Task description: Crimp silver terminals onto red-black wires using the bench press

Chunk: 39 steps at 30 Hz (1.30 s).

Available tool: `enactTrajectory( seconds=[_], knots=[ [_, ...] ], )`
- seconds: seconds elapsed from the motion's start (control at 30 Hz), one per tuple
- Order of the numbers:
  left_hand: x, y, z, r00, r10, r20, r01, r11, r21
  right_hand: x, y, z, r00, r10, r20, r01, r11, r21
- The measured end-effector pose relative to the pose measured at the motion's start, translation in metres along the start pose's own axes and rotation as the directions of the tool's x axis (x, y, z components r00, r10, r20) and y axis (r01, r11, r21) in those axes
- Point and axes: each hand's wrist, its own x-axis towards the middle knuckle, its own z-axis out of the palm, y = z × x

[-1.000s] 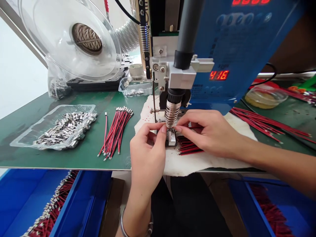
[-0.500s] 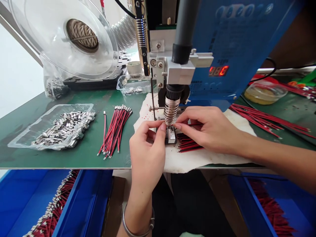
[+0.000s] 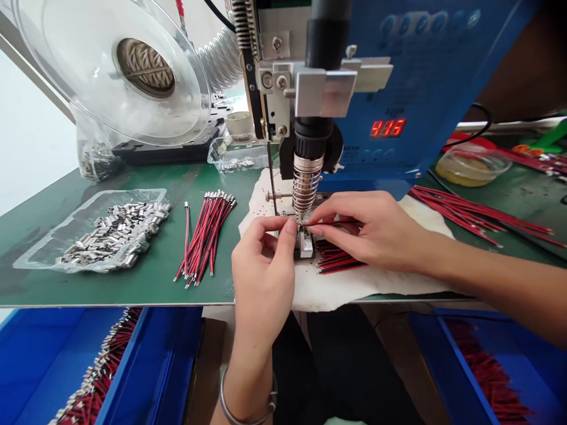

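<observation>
My left hand (image 3: pixel 264 265) is closed in a pinch at the small metal fixture (image 3: pixel 305 245); its fingertips hide what they hold. Facing it from the right, my right hand (image 3: pixel 376 227) pinches a thin red-and-black wire (image 3: pixel 326 223), whose end points left at my left fingertips. Just above both hands is the soldering iron (image 3: pixel 306 177) of the machine, with a coil spring round its tapered tip. Under my right hand, a bundle of red and black wires (image 3: pixel 336 260) lies on a whitish cloth (image 3: pixel 328 289).
Left are a clear tray (image 3: pixel 39 251) of small metal parts and wires with metal ends (image 3: pixel 206 236). The blue machine (image 3: pixel 398 71) stands behind, its display lit. More red wires (image 3: pixel 465 212) lie right. Blue bins (image 3: pixel 150 366) with wired parts sit below the table edge.
The soldering iron and its clamp have risen, showing more of the tip and the wire. The display now reads 415. My hands stay nearly in place.
</observation>
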Motion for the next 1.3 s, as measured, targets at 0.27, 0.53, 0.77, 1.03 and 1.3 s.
enactTrajectory(
  seconds=[0.27,0.53,0.77,1.03,1.3],
  knots=[
    [-0.0010,0.0040,-0.0016,0.999,0.025,0.049,-0.025,1.000,0.001,-0.0003,0.0055,-0.0072,0.996,-0.080,0.037,0.080,0.997,-0.001],
    [-0.0008,0.0012,-0.0012,0.999,0.023,0.042,-0.023,1.000,0.003,-0.0002,0.0054,-0.0048,0.994,-0.108,0.028,0.108,0.994,0.010],
    [-0.0007,0.0004,-0.0010,0.998,0.043,0.048,-0.043,0.999,0.006,0.0003,0.0041,-0.0079,0.992,-0.118,0.048,0.118,0.993,0.014],
    [-0.0010,0.0011,-0.0001,0.997,0.066,-0.040,-0.064,0.996,0.055,0.0004,0.0075,-0.0066,0.985,-0.166,0.044,0.166,0.986,0.005],
    [-0.0012,0.0059,-0.0003,0.999,0.030,-0.012,-0.029,0.995,0.091,0.0008,0.0093,-0.0059,0.984,-0.170,0.050,0.169,0.986,0.008]
  ],
)
